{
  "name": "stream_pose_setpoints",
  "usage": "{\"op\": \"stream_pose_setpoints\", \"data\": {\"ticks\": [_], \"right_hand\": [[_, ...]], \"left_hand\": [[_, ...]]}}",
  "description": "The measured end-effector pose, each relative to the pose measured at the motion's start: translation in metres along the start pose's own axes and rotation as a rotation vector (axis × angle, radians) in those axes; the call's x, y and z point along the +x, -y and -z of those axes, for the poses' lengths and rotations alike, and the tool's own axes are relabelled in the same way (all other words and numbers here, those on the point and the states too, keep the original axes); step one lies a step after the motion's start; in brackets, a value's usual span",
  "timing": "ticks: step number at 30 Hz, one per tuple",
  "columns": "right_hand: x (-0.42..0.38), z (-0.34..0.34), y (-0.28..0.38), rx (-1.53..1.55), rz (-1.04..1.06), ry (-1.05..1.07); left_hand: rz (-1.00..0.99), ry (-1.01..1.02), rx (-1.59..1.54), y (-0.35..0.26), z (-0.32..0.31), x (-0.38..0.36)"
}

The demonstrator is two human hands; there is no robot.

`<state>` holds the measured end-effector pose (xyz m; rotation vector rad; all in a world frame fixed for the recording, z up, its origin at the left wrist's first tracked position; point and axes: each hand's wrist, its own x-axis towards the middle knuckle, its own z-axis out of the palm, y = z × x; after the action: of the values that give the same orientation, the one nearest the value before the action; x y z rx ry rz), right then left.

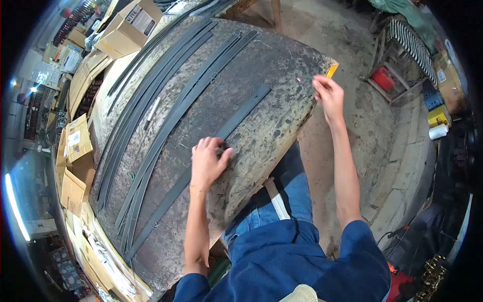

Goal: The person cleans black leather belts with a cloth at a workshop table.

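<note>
My left hand [209, 163] rests over a long flat dark strip [248, 109] on the stained tabletop [282, 65]. Its fingers curl down over the strip, while the thumb stands apart from them; the space beneath the palm is hidden. At the table's right edge, my right hand [329, 98] is raised with thumb and fingertips drawn together. I cannot tell what small thing, if any, is in that pinch. Just beyond these fingers a yellow strip [332, 70] shows at the table corner, and a tiny pink piece [299, 80] appears to their left.
More dark strips [193, 93] lie in long bundles across the table, with a pale marker-like stick [152, 111] among them. Cardboard boxes [123, 35] line the far left side. On the floor at right stands a metal-framed rack [397, 60] with a red container [383, 78].
</note>
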<state>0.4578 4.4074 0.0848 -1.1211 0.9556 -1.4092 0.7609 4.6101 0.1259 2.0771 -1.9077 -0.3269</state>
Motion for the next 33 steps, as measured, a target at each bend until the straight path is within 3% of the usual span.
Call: {"op": "stream_pose_setpoints", "data": {"ticks": [3, 5, 10, 16, 24, 33], "right_hand": [[0.046, -0.024, -0.019, -0.061, 0.175, 0.16], [0.07, -0.032, -0.032, -0.062, 0.162, 0.193], [0.081, -0.035, -0.06, -0.13, 0.144, 0.119], [0.08, -0.029, -0.056, -0.147, 0.097, 0.09], [0.074, -0.033, -0.056, -0.23, 0.194, 0.139], [0.056, -0.039, -0.034, -0.443, 0.107, 0.292]], "left_hand": [[-0.147, -0.025, -0.008, -0.03, -0.021, 0.034], [-0.381, -0.279, 0.025, -0.048, -0.035, 0.068], [-0.316, -0.153, -0.048, -0.077, -0.055, 0.151], [-0.342, -0.057, -0.009, -0.074, -0.065, 0.178], [-0.389, -0.323, -0.13, -0.071, -0.09, 0.176], [-0.382, -0.347, -0.144, -0.066, -0.098, 0.173]]}}
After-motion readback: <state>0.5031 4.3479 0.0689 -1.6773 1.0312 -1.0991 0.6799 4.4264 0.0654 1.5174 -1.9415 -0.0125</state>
